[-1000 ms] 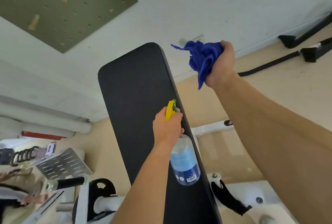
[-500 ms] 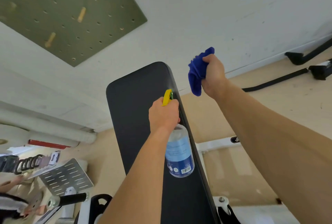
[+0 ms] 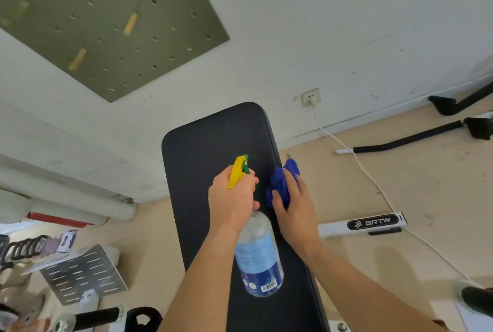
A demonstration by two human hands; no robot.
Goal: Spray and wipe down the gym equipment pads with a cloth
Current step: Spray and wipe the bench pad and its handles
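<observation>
You were at the spraying step, on the point of passing to the wipe. Your left hand [image 3: 232, 199] was wrapped around the neck of the spray bottle [image 3: 258, 257], fingers curled tight about it, though whether a finger was on the trigger could not be made out. The yellow and green spray head [image 3: 239, 170] pointed up the black bench pad [image 3: 213, 142], toward its far rounded end, and the bottle's clear body hung back below your wrist over the pad's middle. No mist or wet patch was visible on the pad.

Just to the right, your right hand [image 3: 293, 210] lay palm down at the pad's right edge, fingers closed over the bunched blue cloth [image 3: 280, 182], which was touching or nearly touching the pad's edge. Both forearms reached forward side by side, hands close but apart.

In my judgement the next move called for drawing the bottle clear, then pressing the cloth flat and sweeping it along the pad.
</observation>
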